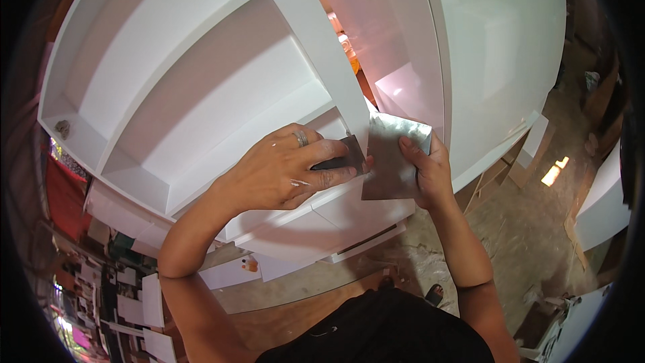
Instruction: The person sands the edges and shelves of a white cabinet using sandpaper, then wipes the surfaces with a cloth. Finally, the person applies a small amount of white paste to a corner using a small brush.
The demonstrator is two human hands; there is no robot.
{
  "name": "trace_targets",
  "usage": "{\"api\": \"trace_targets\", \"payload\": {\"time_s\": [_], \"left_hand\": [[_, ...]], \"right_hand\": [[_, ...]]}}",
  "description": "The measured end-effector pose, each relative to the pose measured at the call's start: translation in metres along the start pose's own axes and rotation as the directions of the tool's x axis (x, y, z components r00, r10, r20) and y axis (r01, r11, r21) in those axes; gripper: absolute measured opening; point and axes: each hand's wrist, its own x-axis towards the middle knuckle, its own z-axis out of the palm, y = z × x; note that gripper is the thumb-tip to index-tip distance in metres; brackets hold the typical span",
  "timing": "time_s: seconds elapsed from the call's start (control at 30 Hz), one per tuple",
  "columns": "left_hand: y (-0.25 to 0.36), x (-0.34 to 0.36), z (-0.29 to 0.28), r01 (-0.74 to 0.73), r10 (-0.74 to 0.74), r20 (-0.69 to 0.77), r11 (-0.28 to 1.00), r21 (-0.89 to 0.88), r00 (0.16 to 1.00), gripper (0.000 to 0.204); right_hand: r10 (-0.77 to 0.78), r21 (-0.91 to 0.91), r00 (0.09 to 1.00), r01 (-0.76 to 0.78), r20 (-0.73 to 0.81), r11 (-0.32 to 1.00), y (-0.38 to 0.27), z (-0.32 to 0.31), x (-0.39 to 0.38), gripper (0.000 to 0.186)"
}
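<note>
My left hand [285, 168] is closed on a small dark grey flat piece [349, 154], perhaps a spreader; its exact kind does not show. White smears mark the fingers, and one finger wears a ring. Beside it, my right hand [433, 168] grips a thin square metal plate [391, 161] by its right edge, thumb on top. The plate's face is dull grey with a bright upper edge. The dark piece is close to the plate's left edge; I cannot tell whether they touch. Both hands are in front of a white shelf cabinet [302, 20].
A glossy white panel [500, 47] stands at the right, behind a narrow gap in the cabinetry. A grey lump [62, 128] rests inside the far-left shelf. White boards [225, 273] lie on the floor below. Cluttered boards and scraps line the lower left and right.
</note>
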Motion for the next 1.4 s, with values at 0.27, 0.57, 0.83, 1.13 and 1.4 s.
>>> {"api": "trace_targets", "payload": {"time_s": [0.27, 0.57, 0.83, 1.13, 1.4], "left_hand": [[-0.009, -0.008, 0.009, 0.021, -0.021, 0.027, 1.0, 0.014, 0.999, 0.038], [-0.034, -0.01, -0.039, 0.053, -0.079, 0.203, 0.99, 0.128, 0.976, 0.04], [-0.126, -0.015, -0.146, 0.329, -0.255, -0.324, 0.923, 0.198, 0.911, 0.047], [-0.155, 0.003, -0.124, 0.294, -0.151, -0.278, 0.748, 0.595, 0.949, 0.049], [-0.16, 0.005, -0.114, 0.246, -0.044, -0.281, 0.624, 0.742, 0.959, 0.046]], "right_hand": [[-0.029, 0.031, 0.999, 0.029, -0.014, 0.999, 0.003, 0.007, 0.001, 0.035], [-0.072, 0.077, 0.992, 0.08, -0.102, 0.994, -0.005, 0.008, 0.003, 0.033], [0.038, 0.153, 0.992, -0.019, -0.121, 0.988, 0.032, -0.022, -0.006, 0.031], [0.148, 0.193, 0.981, -0.122, -0.126, 0.974, 0.071, -0.045, -0.023, 0.034], [0.198, 0.22, 0.978, -0.181, -0.061, 0.959, 0.081, -0.057, -0.029, 0.042]]}}
